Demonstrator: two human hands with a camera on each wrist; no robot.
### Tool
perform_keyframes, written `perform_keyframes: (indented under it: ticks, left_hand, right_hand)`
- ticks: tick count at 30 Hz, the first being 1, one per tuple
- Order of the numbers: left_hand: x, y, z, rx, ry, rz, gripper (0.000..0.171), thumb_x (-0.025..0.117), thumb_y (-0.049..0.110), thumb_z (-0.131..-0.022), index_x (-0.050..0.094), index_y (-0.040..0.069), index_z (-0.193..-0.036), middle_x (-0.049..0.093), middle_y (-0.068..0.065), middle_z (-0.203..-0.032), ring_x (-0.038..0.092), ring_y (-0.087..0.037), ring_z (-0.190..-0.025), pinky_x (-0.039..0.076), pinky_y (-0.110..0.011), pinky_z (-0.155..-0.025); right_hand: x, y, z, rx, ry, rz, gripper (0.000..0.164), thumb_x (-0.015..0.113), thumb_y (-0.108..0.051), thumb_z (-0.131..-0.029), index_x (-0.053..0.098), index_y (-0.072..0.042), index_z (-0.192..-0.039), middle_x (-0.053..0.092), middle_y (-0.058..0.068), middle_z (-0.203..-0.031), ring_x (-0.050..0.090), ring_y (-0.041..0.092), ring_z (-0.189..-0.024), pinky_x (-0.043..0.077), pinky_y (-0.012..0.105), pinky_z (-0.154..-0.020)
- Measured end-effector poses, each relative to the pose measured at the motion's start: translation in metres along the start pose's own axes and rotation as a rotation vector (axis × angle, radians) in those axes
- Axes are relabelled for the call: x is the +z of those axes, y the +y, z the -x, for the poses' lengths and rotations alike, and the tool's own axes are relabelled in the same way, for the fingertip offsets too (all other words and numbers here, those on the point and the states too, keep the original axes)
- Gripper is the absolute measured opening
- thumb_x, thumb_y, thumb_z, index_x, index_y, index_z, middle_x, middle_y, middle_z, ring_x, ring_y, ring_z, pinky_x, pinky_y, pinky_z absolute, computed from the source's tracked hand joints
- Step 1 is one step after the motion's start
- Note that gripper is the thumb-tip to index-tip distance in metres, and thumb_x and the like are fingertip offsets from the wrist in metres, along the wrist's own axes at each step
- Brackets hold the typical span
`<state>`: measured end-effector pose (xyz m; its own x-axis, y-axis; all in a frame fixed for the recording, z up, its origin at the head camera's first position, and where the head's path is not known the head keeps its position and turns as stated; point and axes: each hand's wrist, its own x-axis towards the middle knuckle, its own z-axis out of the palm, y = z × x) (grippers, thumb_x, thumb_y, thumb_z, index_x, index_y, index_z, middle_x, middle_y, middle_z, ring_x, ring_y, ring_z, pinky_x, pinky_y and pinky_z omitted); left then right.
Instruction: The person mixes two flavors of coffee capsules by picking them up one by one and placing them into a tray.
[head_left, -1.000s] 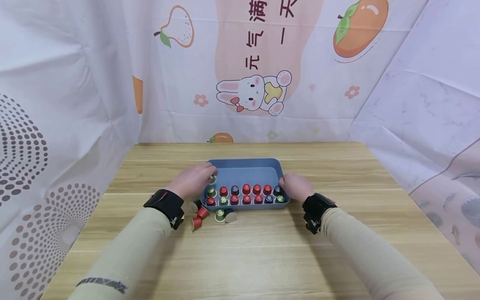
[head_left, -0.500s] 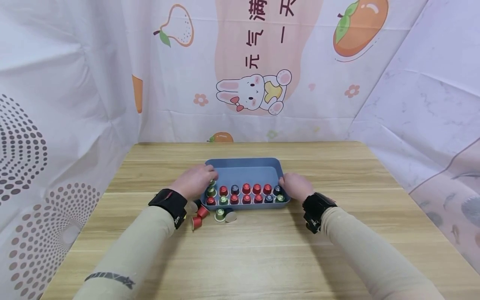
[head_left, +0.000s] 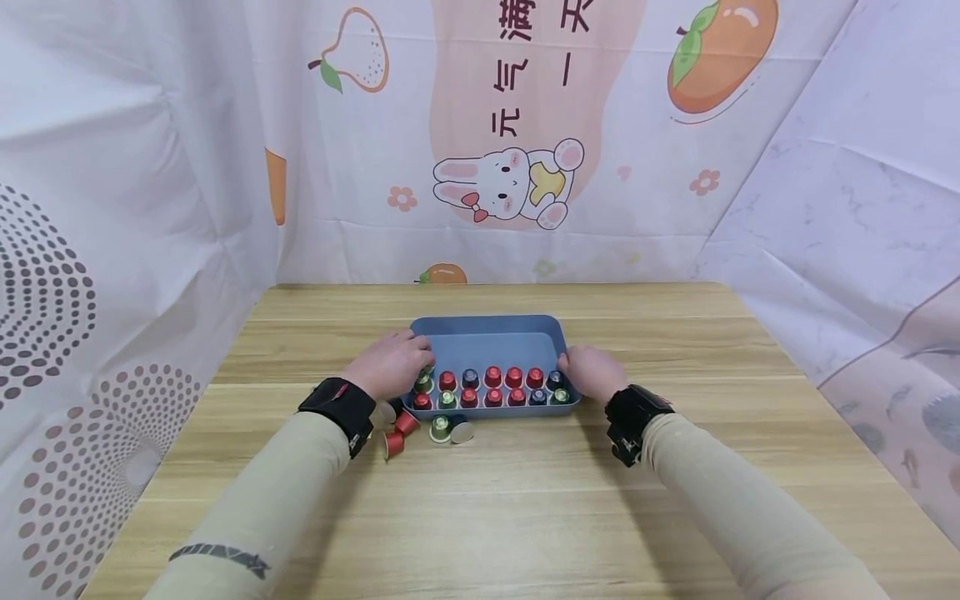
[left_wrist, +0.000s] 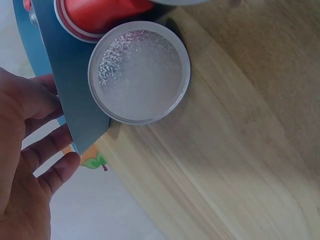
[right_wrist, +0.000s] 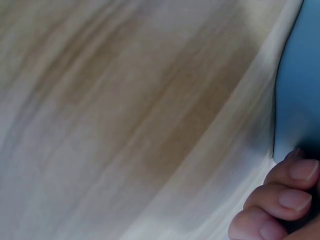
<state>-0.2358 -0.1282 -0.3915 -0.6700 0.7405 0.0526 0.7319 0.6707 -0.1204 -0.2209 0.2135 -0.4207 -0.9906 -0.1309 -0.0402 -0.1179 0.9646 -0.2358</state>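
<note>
A blue rectangular tray [head_left: 491, 343] lies on the wooden table with two rows of red, green and dark blue coffee capsules [head_left: 492, 377] along its near side. My left hand [head_left: 392, 364] reaches over the tray's left rim; its fingertips hold a green capsule [head_left: 429, 369] mostly hidden beneath them, just behind the rows. In the left wrist view, some fingers [left_wrist: 60, 167] lie outside the tray wall [left_wrist: 80, 95]. My right hand [head_left: 592, 372] grips the tray's right rim, its curled fingers [right_wrist: 280, 200] showing in the right wrist view.
Loose capsules lie in front of the tray's left part: red ones [head_left: 393, 444], a green one [head_left: 440, 429] and one showing its pale lid [head_left: 462, 432]. Another pale-lidded capsule [left_wrist: 140, 72] is close under the left wrist. A printed curtain [head_left: 337, 183] hangs behind the table.
My left hand has shifted slightly toward the near rows, and the green capsule under its fingers has moved nearer and become more covered. My right hand stays on the rim.
</note>
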Motion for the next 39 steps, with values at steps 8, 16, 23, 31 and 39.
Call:
perform_keyframes:
  ticks: [8,16,23,31,39]
  left_hand:
    - [-0.001,-0.003,0.002,0.011,-0.012,0.022,0.026,0.062,-0.001,-0.097,0.074,0.008,-0.118,0.066,-0.011,-0.124,0.062,-0.029,-0.115,0.047,-0.047,-0.106]
    - [-0.006,-0.005,0.007,0.062,0.054,0.009,0.021,0.067,0.004,-0.095,0.075,0.006,-0.114,0.068,-0.011,-0.118,0.063,-0.028,-0.111,0.051,-0.041,-0.102]
    - [-0.01,-0.007,0.017,0.046,0.119,0.103,0.019,0.065,0.005,-0.097,0.074,0.004,-0.113,0.067,-0.009,-0.111,0.062,-0.025,-0.101,0.053,-0.039,-0.095]
    - [-0.015,-0.01,0.032,0.003,0.134,0.144,0.016,0.069,0.008,-0.093,0.066,0.003,-0.109,0.06,-0.004,-0.098,0.058,-0.018,-0.084,0.053,-0.036,-0.079]
    - [-0.015,-0.014,0.043,-0.14,-0.001,0.231,0.022,0.068,0.02,-0.094,0.061,0.01,-0.112,0.065,-0.002,-0.104,0.063,-0.017,-0.09,0.055,-0.041,-0.083]
  right_hand:
    - [0.0,0.0,-0.001,0.007,-0.003,0.001,0.037,0.046,-0.018,-0.106,0.054,-0.007,-0.072,0.06,0.012,-0.077,0.058,0.027,-0.069,0.051,0.049,-0.069]
    - [0.0,0.0,-0.001,0.002,-0.003,0.005,0.036,0.046,-0.019,-0.106,0.057,-0.005,-0.074,0.062,0.013,-0.079,0.059,0.028,-0.07,0.052,0.049,-0.071]
    - [0.001,0.002,-0.001,-0.01,0.0,0.001,0.039,0.045,-0.018,-0.105,0.051,-0.009,-0.068,0.061,0.012,-0.076,0.058,0.027,-0.068,0.051,0.05,-0.07]
    - [0.002,0.002,-0.002,-0.01,0.002,-0.009,0.039,0.044,-0.019,-0.105,0.051,-0.009,-0.068,0.062,0.013,-0.078,0.059,0.027,-0.069,0.052,0.052,-0.071]
    - [0.001,0.002,-0.001,-0.004,-0.014,-0.008,0.038,0.044,-0.02,-0.106,0.054,-0.008,-0.071,0.064,0.014,-0.08,0.06,0.028,-0.071,0.053,0.052,-0.073]
